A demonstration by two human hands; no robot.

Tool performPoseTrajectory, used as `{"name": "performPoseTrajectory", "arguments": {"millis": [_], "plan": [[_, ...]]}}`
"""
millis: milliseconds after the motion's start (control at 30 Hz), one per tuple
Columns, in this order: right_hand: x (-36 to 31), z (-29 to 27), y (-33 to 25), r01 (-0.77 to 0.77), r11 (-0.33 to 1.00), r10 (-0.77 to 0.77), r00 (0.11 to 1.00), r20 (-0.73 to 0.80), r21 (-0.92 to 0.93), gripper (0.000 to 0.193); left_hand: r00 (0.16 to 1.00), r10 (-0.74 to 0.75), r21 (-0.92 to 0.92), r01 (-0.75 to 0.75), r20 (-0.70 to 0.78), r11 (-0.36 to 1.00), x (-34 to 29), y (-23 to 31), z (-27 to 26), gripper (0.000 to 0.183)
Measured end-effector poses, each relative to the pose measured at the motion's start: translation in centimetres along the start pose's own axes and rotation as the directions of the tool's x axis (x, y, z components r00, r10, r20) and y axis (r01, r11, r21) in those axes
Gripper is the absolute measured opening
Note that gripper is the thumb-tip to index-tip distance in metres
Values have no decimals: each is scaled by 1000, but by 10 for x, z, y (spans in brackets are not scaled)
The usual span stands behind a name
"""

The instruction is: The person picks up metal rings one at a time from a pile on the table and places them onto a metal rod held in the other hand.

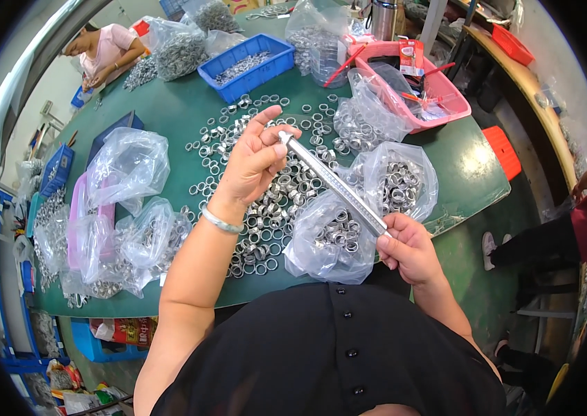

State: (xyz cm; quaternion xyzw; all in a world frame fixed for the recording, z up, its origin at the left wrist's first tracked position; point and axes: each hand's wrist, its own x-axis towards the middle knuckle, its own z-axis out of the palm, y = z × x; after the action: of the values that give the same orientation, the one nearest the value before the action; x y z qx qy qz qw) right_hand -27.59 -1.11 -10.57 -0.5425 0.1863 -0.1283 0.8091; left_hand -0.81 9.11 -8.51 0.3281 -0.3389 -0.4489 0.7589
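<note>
A long silvery ring mandrel (335, 182) with a marked scale runs slantwise over the table, its narrow end up and to the left. My right hand (408, 248) grips its thick lower end, fingers wrapped round. At the narrow tip, my left hand (255, 158) pinches with thumb and fingers, the index finger raised. Whether a ring sits between those fingers is too small to tell. Beneath the mandrel lies a spread of loose metal rings (266, 222) on the green table (182, 149). A bracelet (223, 220) circles my left wrist.
Clear bags of rings (328, 243) lie near my right hand, with another bag (403, 182) beside them. A blue bin (248, 66) and a pink basket (418, 83) stand at the back. More bags (144, 239) sit left. One person (106, 52) works far left; another stands at right.
</note>
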Motion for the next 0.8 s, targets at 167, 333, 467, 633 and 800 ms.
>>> {"name": "performPoseTrajectory", "arguments": {"millis": [167,333,467,633,800], "plan": [[-2,5,-2,-6,999,4,999,44,35,20,987,-61,109,45,147,993,-7,3,11,74],[4,13,-2,5,1000,-5,998,58,8,21,965,-193,219,153,177,964,-17,-9,36,83],[4,13,0,26,1000,-26,997,70,2,20,973,-162,193,129,166,973,-25,-11,40,84],[3,11,2,24,1000,-23,996,91,-8,20,969,-180,218,141,170,966,-30,-6,43,84],[3,11,3,33,999,-33,994,107,0,22,966,-176,218,134,190,967,-34,-5,44,84]]}}
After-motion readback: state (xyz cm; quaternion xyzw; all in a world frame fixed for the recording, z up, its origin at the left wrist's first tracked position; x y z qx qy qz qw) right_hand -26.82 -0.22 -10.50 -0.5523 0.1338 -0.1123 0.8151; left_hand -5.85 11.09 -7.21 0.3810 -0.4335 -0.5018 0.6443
